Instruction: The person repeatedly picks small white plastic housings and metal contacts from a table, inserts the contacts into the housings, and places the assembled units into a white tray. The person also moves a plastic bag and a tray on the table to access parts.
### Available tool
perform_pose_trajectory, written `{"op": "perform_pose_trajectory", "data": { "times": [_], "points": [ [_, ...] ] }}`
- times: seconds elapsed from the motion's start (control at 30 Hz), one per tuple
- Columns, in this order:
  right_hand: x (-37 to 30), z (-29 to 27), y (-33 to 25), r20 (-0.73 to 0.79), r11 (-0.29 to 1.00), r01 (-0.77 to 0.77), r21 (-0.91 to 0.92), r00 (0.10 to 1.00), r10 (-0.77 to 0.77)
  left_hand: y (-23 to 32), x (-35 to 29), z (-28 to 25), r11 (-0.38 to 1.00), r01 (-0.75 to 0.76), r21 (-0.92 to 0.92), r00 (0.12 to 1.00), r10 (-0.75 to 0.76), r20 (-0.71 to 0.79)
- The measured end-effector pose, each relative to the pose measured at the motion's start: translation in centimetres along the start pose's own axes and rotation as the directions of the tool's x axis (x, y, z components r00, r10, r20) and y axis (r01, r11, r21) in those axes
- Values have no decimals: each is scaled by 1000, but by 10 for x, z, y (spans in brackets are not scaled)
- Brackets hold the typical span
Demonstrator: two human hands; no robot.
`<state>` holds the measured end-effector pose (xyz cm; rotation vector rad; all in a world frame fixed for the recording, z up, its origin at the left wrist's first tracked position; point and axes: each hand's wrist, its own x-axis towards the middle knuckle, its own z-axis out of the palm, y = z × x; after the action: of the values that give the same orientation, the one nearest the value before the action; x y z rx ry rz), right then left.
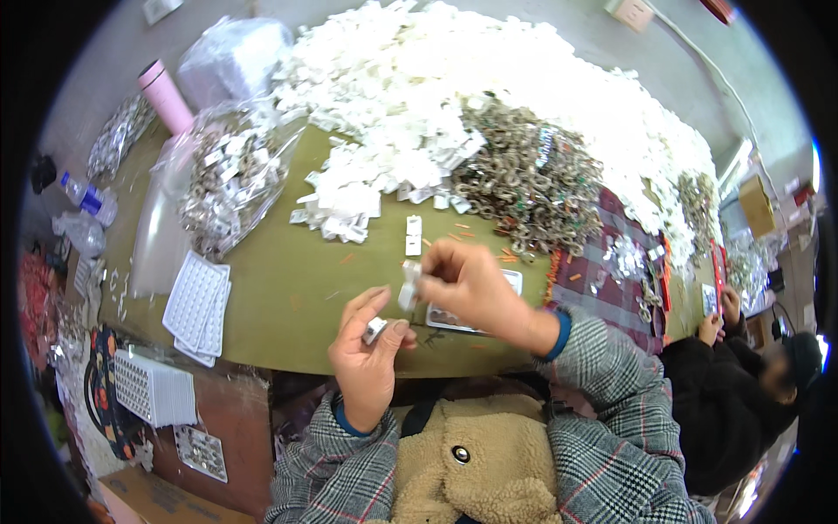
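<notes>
My left hand (365,362) holds a small white part with a dark, shiny face (374,330) between thumb and fingers. To its right and a little farther off, my right hand (471,286) pinches a white plastic piece (408,288), slightly blurred. Just beyond that lies another white plastic piece (413,236), flat on the green table (297,306). Partly hidden under my right hand is a pale tray with hollows (511,281). Several thin orange slivers (464,234) are scattered nearby.
A big heap of white plastic pieces (384,79) covers the far side, beside tangled brownish coiled parts (532,175). On the left are a filled clear bag (231,179), a pink bottle (164,96) and stacked white trays (199,301). A co-worker in black (724,410) sits at right.
</notes>
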<state>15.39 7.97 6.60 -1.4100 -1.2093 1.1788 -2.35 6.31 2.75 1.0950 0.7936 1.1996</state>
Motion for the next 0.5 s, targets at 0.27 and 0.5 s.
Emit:
{"op": "perform_pose_trajectory", "data": {
  "times": [0.27,0.5],
  "points": [
    [-85,9,11,-105,855,361,-373,899,-426,1,-15,15,869,-194,455,970,100,222],
    [-85,-76,18,-391,773,149,-616,794,-465,-5,-15,12,930,361,-65,883,-319,344]
  ]
}}
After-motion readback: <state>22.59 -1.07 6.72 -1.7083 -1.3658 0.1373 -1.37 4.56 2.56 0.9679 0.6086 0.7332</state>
